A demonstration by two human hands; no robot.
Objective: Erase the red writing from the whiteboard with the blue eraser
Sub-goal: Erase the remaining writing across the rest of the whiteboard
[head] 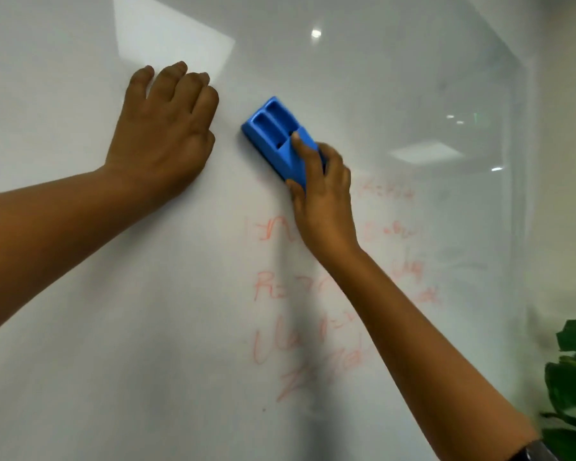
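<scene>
Head view: right hand pinches blue plastic block eraser mid-frame; left hand flat, fingers together, on glossy whiteboard. Faded red writing below mostly remains (barely started).

Left hand: the left hand lay flat on the whiteboard, up high and to the left; it was just beside the eraser but not touching it
Eraser: it sat against the board, tilted, to the right of the left hand; the right hand held its lower end from below
Writing: the writing was on the board below the eraser, on both sides of the right arm
Plant: the plant was off the board's right edge, low down
</scene>
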